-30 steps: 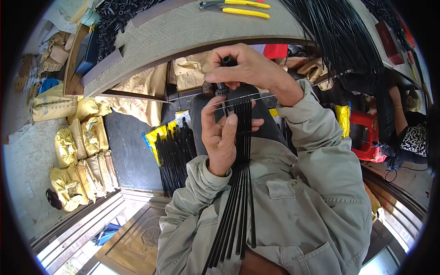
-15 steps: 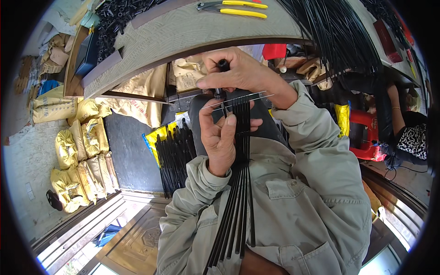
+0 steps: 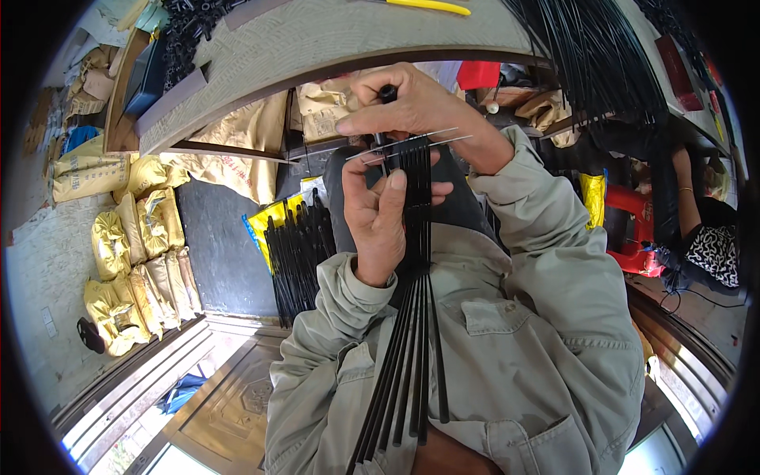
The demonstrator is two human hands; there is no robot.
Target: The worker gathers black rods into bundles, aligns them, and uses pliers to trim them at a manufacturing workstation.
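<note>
My left hand [image 3: 376, 218] is closed round a bundle of thin black rods [image 3: 416, 214]. The rods run across my lap and fan out at their lower ends over my jacket. Two thin metal wires [image 3: 445, 138] cross the top of the bundle. Just above, my right hand [image 3: 400, 103] grips a tool with a round black handle [image 3: 387, 93], held upright; its slim shaft points down beside the bundle's upper left. The shaft's tip, near my left fingers, is too small to make out.
A bench [image 3: 317, 59] curves ahead, with yellow-handled pliers [image 3: 431, 6], a heap of black parts [image 3: 186, 59] and long black rods [image 3: 594, 63]. More black rods [image 3: 297, 245] stand at my left. Filled sacks [image 3: 119, 245] line the left wall. Another person's arm [image 3: 685, 182] shows at right.
My head view has shifted a little, so the bench and pliers sit higher in the picture. Both hands keep their holds, and the wires lie slightly differently across the rods.
</note>
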